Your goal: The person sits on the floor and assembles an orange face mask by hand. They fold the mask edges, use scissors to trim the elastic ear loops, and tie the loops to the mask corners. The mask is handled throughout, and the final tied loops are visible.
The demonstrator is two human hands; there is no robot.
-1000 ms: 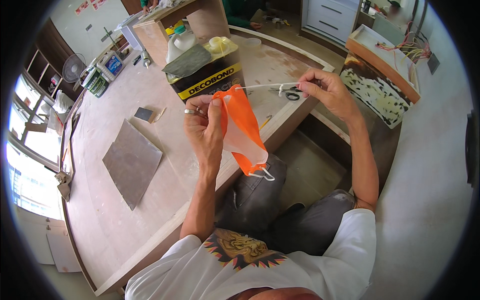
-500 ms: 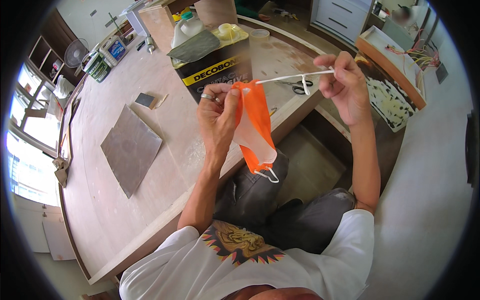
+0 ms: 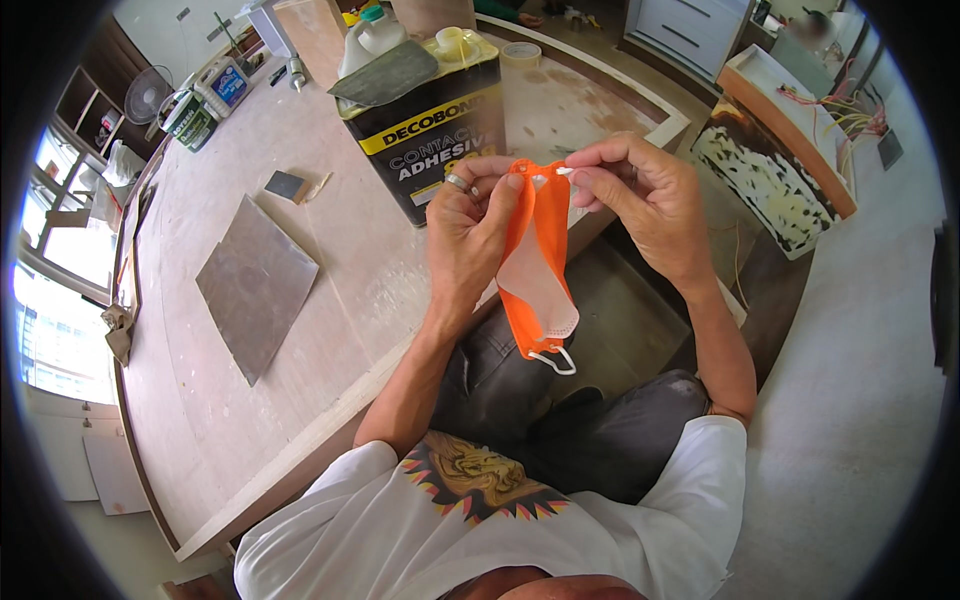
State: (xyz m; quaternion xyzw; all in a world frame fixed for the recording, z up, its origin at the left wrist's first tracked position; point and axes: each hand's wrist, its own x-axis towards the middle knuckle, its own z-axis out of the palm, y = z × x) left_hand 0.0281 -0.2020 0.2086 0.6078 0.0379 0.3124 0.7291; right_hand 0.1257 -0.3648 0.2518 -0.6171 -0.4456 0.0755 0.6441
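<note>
An orange face mask with a pale inner side hangs folded lengthwise over my lap. My left hand pinches its upper end between thumb and fingers; a ring shows on one finger. Close to the opposite upper corner, my right hand pinches the white ear cord, most of which is hidden by the fingers. A second white ear loop dangles free from the mask's lower end.
Beyond my hands, a black and yellow adhesive tin stands on the wooden worktop. A grey diamond-shaped sheet and a small dark block lie to the left. Tape, jugs and a tub sit farther back.
My right hand has come left and down to the mask, so the stretched cord is now short and mostly covered. My left hand and the mask have shifted slightly right.
</note>
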